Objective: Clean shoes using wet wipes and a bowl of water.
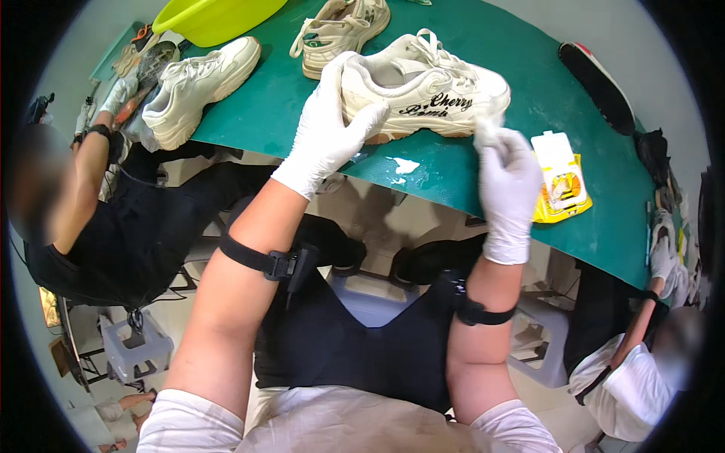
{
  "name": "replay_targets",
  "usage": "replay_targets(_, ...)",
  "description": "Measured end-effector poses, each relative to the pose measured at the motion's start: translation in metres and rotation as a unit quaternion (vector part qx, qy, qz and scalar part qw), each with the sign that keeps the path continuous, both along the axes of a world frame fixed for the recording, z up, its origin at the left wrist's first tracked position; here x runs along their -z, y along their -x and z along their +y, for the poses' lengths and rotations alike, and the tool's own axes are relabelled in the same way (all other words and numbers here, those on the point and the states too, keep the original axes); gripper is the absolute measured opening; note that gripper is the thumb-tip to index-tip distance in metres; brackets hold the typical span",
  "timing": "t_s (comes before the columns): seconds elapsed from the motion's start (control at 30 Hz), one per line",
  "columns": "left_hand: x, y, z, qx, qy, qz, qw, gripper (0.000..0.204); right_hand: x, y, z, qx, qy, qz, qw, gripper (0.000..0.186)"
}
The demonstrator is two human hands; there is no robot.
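Observation:
A cream-white sneaker (375,100) with black script lettering on its side stands on the green table, toe toward the right. Gloved in white, my left hand (326,128) wraps round its heel, thumb along the near side. My right hand (511,177), also gloved, has its fingers closed on a crumpled white wipe (491,124) at the sneaker's toe. That wipe is partly blurred and touches or nearly touches the toe. A yellow wipes packet (578,204) with its white lid (555,148) raised lies just right of my right hand.
Behind stands another off-white sneaker (343,38), beside a yellow-green basin (215,21). A white sneaker (200,83) sits at the left edge; a dark-soled shoe (596,87) lies at the right. A small white scrap (405,165) rests on the green table (445,177). Co-workers sit at both sides.

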State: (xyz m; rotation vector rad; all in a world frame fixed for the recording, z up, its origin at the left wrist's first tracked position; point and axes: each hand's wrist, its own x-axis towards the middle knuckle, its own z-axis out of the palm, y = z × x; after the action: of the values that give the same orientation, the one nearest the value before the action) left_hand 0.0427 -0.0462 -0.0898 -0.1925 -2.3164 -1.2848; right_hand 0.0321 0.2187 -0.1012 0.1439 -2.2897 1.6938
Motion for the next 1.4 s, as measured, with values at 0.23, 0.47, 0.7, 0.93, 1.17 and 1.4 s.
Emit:
replay_targets(0.23,-0.003,-0.004,0.001,0.027,-0.016,-0.032,0.999,0.08,0.007,-0.04,-0.094,-0.09,-0.174,0.229,0.953,0.011)
replay_targets(0.47,-0.006,-0.005,-0.003,0.02,-0.019,-0.043,0.999,0.079,-0.024,-0.01,-0.049,0.021,-0.12,0.061,0.991,0.014)
replay_targets(0.7,-0.006,-0.002,0.0,0.021,-0.02,-0.055,0.998,0.079,-0.005,-0.001,-0.051,0.083,-0.205,0.174,0.96,0.02)
replay_targets(0.93,0.0,-0.001,-0.002,0.01,-0.01,-0.026,1.0,0.077,0.0,-0.019,-0.087,0.036,-0.105,0.196,0.974,0.011)
replay_targets(1.17,0.0,0.0,-0.002,0.02,-0.023,-0.023,0.999,0.076,-0.002,-0.025,-0.091,-0.057,-0.063,0.202,0.976,0.01)
replay_targets(1.4,-0.006,-0.003,-0.001,0.018,-0.008,-0.046,0.999,0.076,-0.003,0.009,-0.034,0.1,0.0,0.099,0.99,0.008)
